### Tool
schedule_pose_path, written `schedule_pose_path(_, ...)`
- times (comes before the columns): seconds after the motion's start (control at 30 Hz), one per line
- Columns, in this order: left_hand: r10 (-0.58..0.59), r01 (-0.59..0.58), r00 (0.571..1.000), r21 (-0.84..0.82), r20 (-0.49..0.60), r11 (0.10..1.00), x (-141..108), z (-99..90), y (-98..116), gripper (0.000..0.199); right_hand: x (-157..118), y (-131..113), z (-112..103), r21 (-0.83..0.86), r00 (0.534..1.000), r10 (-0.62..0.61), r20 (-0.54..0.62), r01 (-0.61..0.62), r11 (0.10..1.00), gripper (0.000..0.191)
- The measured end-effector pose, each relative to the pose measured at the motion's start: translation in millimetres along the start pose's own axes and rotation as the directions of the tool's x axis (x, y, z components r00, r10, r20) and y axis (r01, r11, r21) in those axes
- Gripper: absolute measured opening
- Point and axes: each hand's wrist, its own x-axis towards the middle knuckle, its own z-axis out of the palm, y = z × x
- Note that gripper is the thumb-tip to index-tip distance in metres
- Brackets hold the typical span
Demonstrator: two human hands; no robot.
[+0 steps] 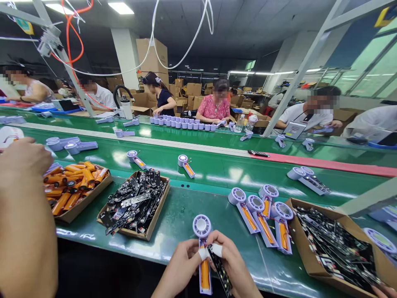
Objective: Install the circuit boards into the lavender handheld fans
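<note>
My left hand (180,265) grips a lilac handheld fan (201,226) by its open handle, near the table's front edge. An orange battery (204,278) lies inside that handle. My right hand (235,267) pinches a narrow black circuit board (221,271), held tilted right beside the handle. White coverings wrap both my thumbs, which nearly meet over the upper handle. The fan's round head points away from me. Whether the board touches the handle is hidden by my fingers.
Cardboard boxes hold circuit boards (136,203), more boards (338,244) and orange batteries (72,182). Several open fans (263,215) lie to my right; others sit on the green conveyor (161,153). A co-worker's arm (26,215) reaches in at left, and another person's fingers (384,289) show bottom right.
</note>
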Motion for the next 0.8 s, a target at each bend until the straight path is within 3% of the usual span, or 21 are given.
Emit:
schedule_pose_path(0.07, 0.015, -0.004, 0.998, -0.163, 0.068, 0.987, -0.4, 2.2, 3.1, 0.039, -1.5, 1.0, -3.1, 0.034, 1.0, -0.01, 0.027, 0.009, 0.999, 0.017)
schedule_pose_path(0.17, 0.036, -0.012, 0.998, -0.354, 0.061, 0.935, -3.6, 7.7, 7.4, 0.042, -2.4, -9.5, -6.1, 0.023, 0.999, -0.033, 0.038, 0.032, 0.999, 0.019)
schedule_pose_path(0.3, 0.053, -0.064, 0.998, -0.326, -0.043, 0.943, -6.2, 14.5, 12.2, 0.034, -1.8, -31.5, -5.2, -0.065, 0.996, -0.059, 0.061, 0.063, 0.996, 0.019)
schedule_pose_path(0.43, 0.074, -0.107, 0.988, -0.262, -0.132, 0.959, -4.4, 17.3, 11.8, 0.026, -4.7, -40.6, 1.2, -0.113, 0.999, -0.014, 0.046, 0.02, 0.993, 0.022)
schedule_pose_path(0.6, 0.023, -0.066, 0.987, -0.276, -0.157, 0.959, -1.7, 15.6, 5.6, 0.028, -8.4, -36.7, 7.7, 0.056, 0.997, 0.055, -0.06, -0.051, 0.997, 0.024)
schedule_pose_path(0.7, -0.028, -0.006, 0.996, -0.397, -0.08, 0.918, -0.3, 11.4, 1.7, 0.036, -6.9, -31.3, 5.5, 0.215, 0.99, 0.092, -0.103, -0.068, 0.974, 0.025)
schedule_pose_path(0.8, 0.012, -0.012, 1.0, -0.431, -0.002, 0.902, 0.1, 7.4, 2.4, 0.036, -5.3, -25.8, 0.8, 0.328, 0.988, 0.114, -0.105, -0.073, 0.942, 0.022)
